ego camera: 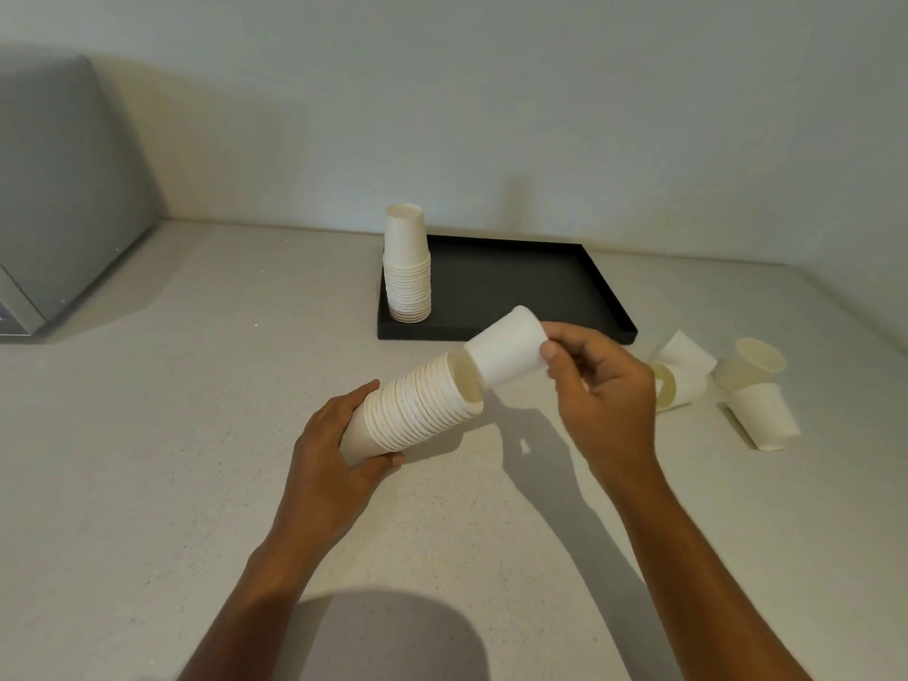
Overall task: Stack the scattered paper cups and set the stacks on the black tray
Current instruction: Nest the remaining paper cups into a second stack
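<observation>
My left hand grips a tilted stack of white paper cups by its base, mouth pointing up and right. My right hand pinches a single white cup by its bottom, its open end meeting the mouth of the stack. An upside-down stack of cups stands in the left part of the black tray. Several loose cups lie on the counter at the right: one, one, one and one.
A grey appliance stands at the far left against the wall. The light speckled counter runs to a white wall behind the tray.
</observation>
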The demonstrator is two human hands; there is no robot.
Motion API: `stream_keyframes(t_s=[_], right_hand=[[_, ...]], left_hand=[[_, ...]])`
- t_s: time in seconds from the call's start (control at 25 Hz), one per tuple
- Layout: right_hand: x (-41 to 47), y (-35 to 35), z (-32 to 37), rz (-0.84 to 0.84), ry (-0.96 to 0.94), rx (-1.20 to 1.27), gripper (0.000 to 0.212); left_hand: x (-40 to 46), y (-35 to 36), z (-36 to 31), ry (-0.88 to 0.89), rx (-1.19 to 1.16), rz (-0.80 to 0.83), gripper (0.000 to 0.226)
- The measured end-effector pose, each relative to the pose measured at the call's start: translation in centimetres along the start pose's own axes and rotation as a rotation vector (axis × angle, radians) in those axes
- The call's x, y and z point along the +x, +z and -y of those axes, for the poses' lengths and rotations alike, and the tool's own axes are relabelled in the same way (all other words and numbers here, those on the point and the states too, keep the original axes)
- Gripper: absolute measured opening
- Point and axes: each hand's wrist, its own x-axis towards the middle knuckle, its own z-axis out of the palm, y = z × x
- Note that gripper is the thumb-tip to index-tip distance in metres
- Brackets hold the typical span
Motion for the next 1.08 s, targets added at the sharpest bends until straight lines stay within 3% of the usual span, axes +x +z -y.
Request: stream_keyframes(t_s=[0.4,0.6,0.68,0.84,0.96,1.08], right_hand=[[-5.6,1.9,0.1,0.177,-0.268,-0.097,0.027],[-3.3,-0.5,-1.0,0.242,-0.213,-0.106,0.029],[-1.2,-2.7,-2.8,0.229,-0.121,-0.357,0.041],[2.5,-6.6,-6.5,0.385,0.103,-1.025,0.068],[3.2,-7.5,-8.7,0.478,0.156,-1.187,0.081],[3.4,-7.4,-10.3,0.5,0.161,-1.257,0.081]], left_hand=[[-0.5,0.4,-1.1,0.025,-0.032,0.042,0.08],[-0.4,0.4,-1.1,0.016,-0.047,0.029,0.079],[-0.3,0.6,-1.0,0.0,-0.046,0.033,0.079],[-0.3,0.7,-0.8,-0.02,-0.052,0.034,0.08],[-0.4,0.9,-0.6,-0.009,-0.042,0.028,0.079],[-0.3,1.2,-0.5,-0.039,-0.04,0.018,0.078]])
